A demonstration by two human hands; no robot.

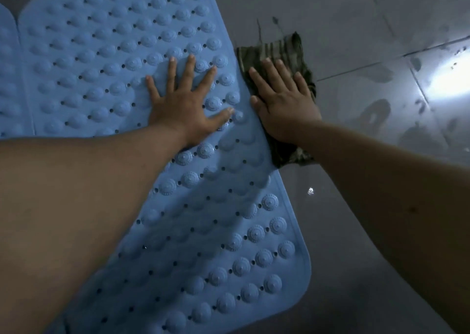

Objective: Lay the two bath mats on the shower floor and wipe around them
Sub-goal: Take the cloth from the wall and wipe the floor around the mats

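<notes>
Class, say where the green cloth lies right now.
In the head view, the green cloth lies on the tiled floor beside the blue mat's right edge, under the right hand.

You see two blue mats, the near mat (157,41) and far mat (6,79), studded with round bumps; a green striped cloth (287,46); grey tiled floor (356,28).

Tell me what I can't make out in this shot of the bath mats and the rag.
Head view:
- Second mat: cut off by the left edge; only a strip shows.
- Near mat: its near left part lies under the left forearm.
- Rag: its middle is covered by the right hand.
- Floor tiles: glare whites out a patch at right.
- Left hand: pressing force unknowable.
</notes>
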